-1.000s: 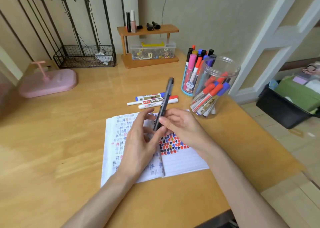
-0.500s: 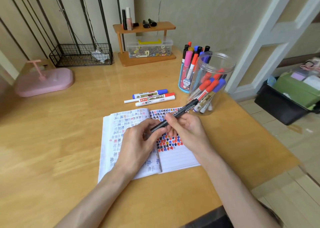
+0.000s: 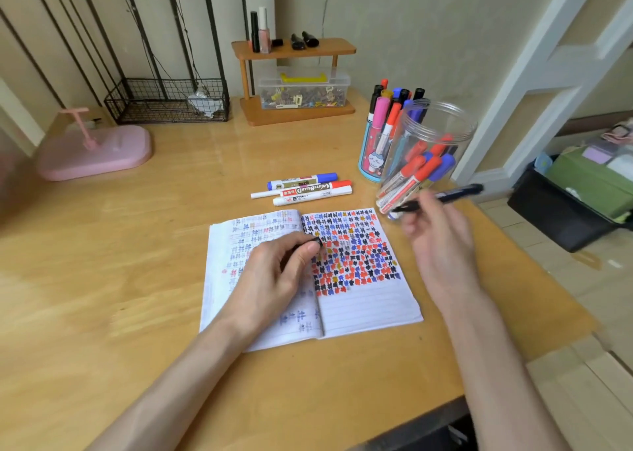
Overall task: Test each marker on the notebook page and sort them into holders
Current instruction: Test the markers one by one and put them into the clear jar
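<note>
Here, black marker (image 3: 452, 193): we hold it off the worktop (image 3: 102, 313), right of the notebook and just in front of the clear jar. It lies almost level and is blurred.
Right hand (image 3: 442, 241): our fingers are curled round the marker's near end, and the long barrel sticks out to the right.
Left hand (image 3: 274, 279): it rests on the notebook's left page, thumb and forefinger pinching a small black cap (image 3: 317, 241).
Notebook (image 3: 370, 310): it lies open and flat in front of us. The right page is packed with black, blue, red and yellow test marks over its upper half, with bare lines below.
Loose markers (image 3: 301, 188): three lie side by side on the worktop just behind the notebook, one blue-capped, one red-capped, one white.
Clear jar (image 3: 445, 121): it stands at the right rear with red and blue markers leaning inside.
Blue holder (image 3: 368, 163): it touches the jar's left side and is full of upright markers.
Further back: a wooden shelf (image 3: 294, 48), a wire basket (image 3: 164, 103) and a pink stand (image 3: 96, 152).
</note>
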Available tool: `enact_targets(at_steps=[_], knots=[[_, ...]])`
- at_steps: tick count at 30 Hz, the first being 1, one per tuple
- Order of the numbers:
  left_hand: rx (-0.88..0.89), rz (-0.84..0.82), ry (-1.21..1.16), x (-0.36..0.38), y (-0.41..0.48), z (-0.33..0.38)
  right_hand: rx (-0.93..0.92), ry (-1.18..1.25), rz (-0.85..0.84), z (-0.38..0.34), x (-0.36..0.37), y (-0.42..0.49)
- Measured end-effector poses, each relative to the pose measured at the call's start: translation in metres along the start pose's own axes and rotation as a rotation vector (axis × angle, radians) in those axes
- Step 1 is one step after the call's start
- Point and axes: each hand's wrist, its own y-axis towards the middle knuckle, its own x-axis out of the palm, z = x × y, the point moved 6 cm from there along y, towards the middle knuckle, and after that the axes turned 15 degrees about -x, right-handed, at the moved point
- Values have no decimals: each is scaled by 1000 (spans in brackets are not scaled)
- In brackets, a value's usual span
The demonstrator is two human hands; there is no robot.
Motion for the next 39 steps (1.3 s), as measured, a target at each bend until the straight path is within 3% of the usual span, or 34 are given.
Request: enact_targets(at_steps=[4,9,12,20,39], knots=[[-9,50,8,-4,3,-4,-30,-293,-106,-12,-22,-3],[-9,56,54,4,3,-7,-56,-383,-266,-10,3,-33],[-11,77,37,2,2,-5,-99,-396,-245,-8,16,-44],[-24,90,25,1,0,-5,3,-434,-178,15,12,-52],[-44,82,52,3,3,-12,-112,-566,-285,19,9,-60]])
